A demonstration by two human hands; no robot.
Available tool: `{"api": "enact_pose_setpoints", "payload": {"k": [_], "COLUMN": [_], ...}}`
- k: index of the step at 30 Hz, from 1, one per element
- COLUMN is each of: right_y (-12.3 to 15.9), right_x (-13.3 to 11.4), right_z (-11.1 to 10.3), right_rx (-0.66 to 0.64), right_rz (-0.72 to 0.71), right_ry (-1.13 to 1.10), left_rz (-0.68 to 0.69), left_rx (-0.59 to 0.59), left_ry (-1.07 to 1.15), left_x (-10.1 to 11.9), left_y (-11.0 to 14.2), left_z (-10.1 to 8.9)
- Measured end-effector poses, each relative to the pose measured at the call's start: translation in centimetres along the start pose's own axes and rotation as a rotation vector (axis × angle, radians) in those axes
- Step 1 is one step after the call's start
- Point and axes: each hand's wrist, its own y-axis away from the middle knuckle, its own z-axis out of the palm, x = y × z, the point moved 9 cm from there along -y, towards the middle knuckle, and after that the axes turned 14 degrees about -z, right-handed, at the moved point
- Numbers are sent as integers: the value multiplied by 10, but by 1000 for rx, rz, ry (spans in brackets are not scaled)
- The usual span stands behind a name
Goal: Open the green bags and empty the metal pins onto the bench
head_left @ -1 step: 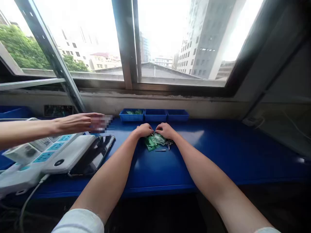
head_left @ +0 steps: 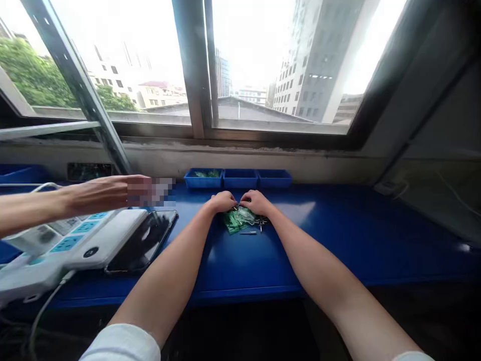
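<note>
My left hand [head_left: 224, 200] and my right hand [head_left: 256, 201] face each other over a small heap on the blue table. Both have their fingers curled in, and the fingertips are nearly together at the heap's far edge. Whatever is between the fingers is too small to make out. The heap is made of small green plastic bags [head_left: 236, 223] and clear ones [head_left: 247, 215]. Small dark and silvery metal parts [head_left: 262, 220] lie at its right side, below my right hand. A slim metal pin-like piece [head_left: 248, 232] rests alone just in front.
Three blue bins stand along the wall: the left bin [head_left: 204, 184] contains green bags, beside a middle bin [head_left: 240, 183] and a right bin [head_left: 275, 183]. At left are a phone [head_left: 145, 240], power bank [head_left: 107, 235] and power strip [head_left: 71, 240]. Another person's hand [head_left: 108, 193] reaches in there.
The other person's hand has shifted slightly to the left. My own hands and the heap look the same.
</note>
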Motion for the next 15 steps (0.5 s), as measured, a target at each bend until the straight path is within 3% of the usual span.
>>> {"api": "enact_pose_setpoints", "payload": {"k": [3,5,8,15], "right_y": [1,2,2,2], "right_x": [-2,-4,-4,-1], "right_z": [-2,-5,-9,-23], "right_rx": [26,51,101,249], "right_rz": [-25,-41,-34,0], "right_ry": [5,17,34,19], "left_rz": [79,118,141,321], "left_rx": [-140,-173,-157,-42], "left_ry": [-66,-118,-116,213], "left_x": [8,11,15,30], "left_y": [4,7,9,19], "left_z": [14,18,16,-6]}}
